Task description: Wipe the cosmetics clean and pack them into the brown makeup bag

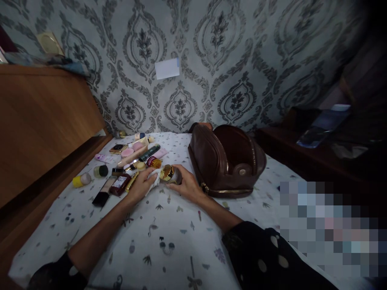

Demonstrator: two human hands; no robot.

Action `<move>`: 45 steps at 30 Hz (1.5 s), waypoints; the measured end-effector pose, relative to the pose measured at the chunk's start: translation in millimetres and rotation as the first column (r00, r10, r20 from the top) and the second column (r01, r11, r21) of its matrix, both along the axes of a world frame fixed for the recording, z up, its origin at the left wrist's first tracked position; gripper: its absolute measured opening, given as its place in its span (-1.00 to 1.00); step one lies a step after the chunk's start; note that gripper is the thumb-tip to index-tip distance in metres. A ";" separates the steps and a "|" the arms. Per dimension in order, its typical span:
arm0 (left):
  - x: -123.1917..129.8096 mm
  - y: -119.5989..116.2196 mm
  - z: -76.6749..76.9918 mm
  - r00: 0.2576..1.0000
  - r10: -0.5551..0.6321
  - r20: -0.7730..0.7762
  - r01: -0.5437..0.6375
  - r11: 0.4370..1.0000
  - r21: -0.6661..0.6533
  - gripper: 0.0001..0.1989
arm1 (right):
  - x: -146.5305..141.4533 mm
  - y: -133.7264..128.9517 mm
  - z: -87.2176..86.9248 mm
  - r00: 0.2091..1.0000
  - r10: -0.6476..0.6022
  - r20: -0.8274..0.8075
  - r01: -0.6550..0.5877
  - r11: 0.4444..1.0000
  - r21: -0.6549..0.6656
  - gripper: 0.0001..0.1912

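My right hand (pixel 188 184) is wrapped round a small rounded bottle with a shiny gold cap (pixel 167 173), held on its side just above the sheet. A crumpled white wipe (pixel 155 179) is pinched in my left hand (pixel 142 185) and touches the capped end. Beyond both hands sits a red-labelled jar with a yellowish lid (pixel 154 162). Left of my left hand lie a gold tube (pixel 132 181), a dark red bottle with a pale label (pixel 120 184) and a black-capped foundation bottle (pixel 103 192). Right of my right hand stands a brown leather bag (pixel 226 165), its zip undone.
Several more cosmetics spread toward the wall, including a dark green tube (pixel 149 153) and a yellow-capped bottle (pixel 81 180). A wooden headboard (pixel 45 129) borders the left side. The patterned sheet (pixel 169 241) lies under everything. Something clear and plastic (pixel 323 125) is at the right.
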State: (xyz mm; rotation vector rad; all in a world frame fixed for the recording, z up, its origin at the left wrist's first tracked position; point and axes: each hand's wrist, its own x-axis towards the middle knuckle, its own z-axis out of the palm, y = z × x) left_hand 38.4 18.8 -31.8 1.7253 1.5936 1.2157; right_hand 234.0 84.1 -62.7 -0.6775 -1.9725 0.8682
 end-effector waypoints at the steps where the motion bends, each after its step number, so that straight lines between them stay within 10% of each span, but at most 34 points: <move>1: 0.3 0.0 -0.3 1.000 0.003 0.004 -0.003 1.000 -0.005 -0.70 | 0.0 -0.2 0.8 1.000 0.002 -0.005 -0.002 1.000 -0.010 -0.38; 26: 18.4 -6.2 -4.8 0.999 0.022 0.045 -0.023 0.999 0.038 -0.74 | -2.6 4.5 3.0 0.987 -0.152 0.052 0.159 0.974 -0.162 -0.43; 45: 34.6 -21.8 -0.8 0.923 0.079 -0.378 0.104 0.892 0.440 -0.92 | -2.5 -8.0 3.9 0.937 -0.219 0.271 0.149 0.955 0.255 -0.41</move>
